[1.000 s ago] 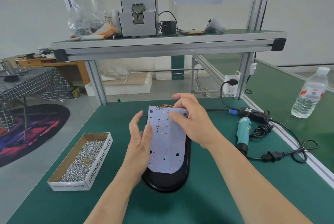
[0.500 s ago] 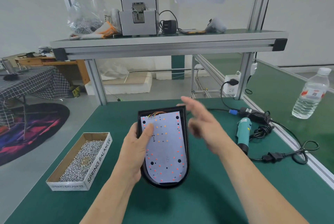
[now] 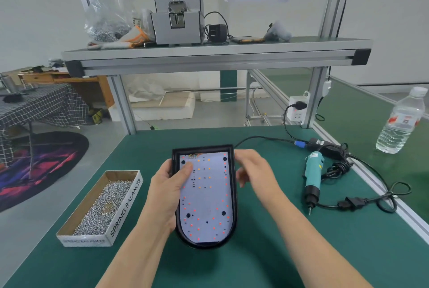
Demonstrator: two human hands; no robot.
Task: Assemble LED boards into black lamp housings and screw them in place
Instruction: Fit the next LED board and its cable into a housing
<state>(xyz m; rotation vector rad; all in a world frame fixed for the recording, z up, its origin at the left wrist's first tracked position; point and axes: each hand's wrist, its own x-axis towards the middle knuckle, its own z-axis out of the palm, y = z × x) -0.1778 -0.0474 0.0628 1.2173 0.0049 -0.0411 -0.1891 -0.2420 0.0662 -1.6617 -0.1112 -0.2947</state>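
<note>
Drawn back beside the black lamp housing (image 3: 234, 218), your right hand (image 3: 253, 169) hangs loose, empty; your left hand (image 3: 167, 192) grips the left rim, thumb on the seated LED board (image 3: 206, 197). Housing points away from you; electric screwdriver (image 3: 313, 178) lies right.

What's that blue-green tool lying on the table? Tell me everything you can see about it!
The teal plastic electric screwdriver lies flat on the green table mat, right of the black lamp housing. Its near part is black and ends in a thin metal bit pointing toward the person. A white label sits near its far end, where a bundled black cord leaves. No hand touches it.
</note>
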